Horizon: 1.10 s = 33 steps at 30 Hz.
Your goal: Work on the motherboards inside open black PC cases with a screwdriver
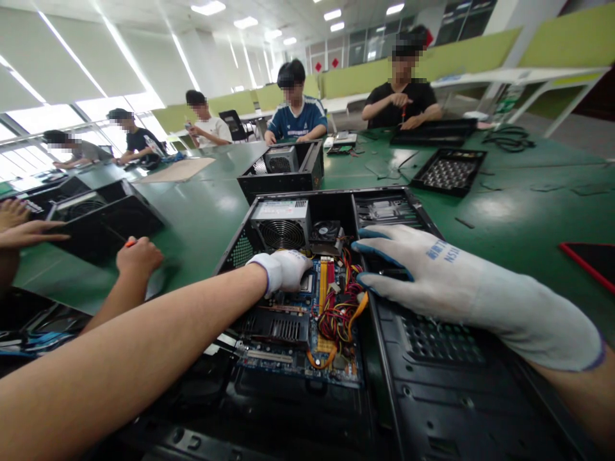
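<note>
An open black computer case (pixel 432 397) lies on the green table in front of me. Inside are a blue motherboard (pixel 307 358), a grey power supply with a fan grille (pixel 281 225) and a bundle of red and yellow cables (pixel 342 307). My left hand (pixel 284 270), in a white glove, reaches deep into the case with fingers curled down on the motherboard just below the power supply; what it grips is hidden. My right hand (pixel 432 272), also gloved, lies flat on the drive cage frame, fingers stretched toward the cables.
A second open case (pixel 283 168) stands behind mine. A black tray (pixel 449 171) lies at the right, more dark cases (pixel 91 221) at the left. A neighbour's hands (pixel 137 256) work at the left. Several people sit across the table.
</note>
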Motion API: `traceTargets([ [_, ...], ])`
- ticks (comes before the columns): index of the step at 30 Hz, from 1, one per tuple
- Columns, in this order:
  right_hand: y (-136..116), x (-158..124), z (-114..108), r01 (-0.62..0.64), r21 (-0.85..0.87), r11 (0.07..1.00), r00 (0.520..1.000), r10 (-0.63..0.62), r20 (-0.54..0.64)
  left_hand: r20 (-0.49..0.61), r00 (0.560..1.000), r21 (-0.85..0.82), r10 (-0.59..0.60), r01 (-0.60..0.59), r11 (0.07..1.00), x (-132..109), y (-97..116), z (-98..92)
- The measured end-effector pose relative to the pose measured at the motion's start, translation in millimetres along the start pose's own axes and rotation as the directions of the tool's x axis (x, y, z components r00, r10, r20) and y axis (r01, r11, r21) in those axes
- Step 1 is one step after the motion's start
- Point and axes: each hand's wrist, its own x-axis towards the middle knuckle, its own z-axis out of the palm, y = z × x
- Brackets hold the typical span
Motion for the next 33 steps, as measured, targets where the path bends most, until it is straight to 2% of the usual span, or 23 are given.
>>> traceTargets([
  [11,-5.7,-0.2,-4.7,0.044,0.005,0.999,0.999,-0.044,-0.007,-0.038,0.999,-0.003,0.014,-0.014,1.000,1.0,-1.5,4.3],
  [22,-4.0,-1.0,-2.8,0.062,-0.028,0.998,0.998,-0.063,-0.029,-0.023,1.000,0.013,-0.009,0.009,1.000,1.3,1.1,3.5],
  [33,-4.1,-2.5,-2.7,0.030,-0.029,0.999,0.999,-0.031,-0.029,0.012,1.000,-0.007,-0.018,0.018,1.000,3.2,1.8,3.0],
])
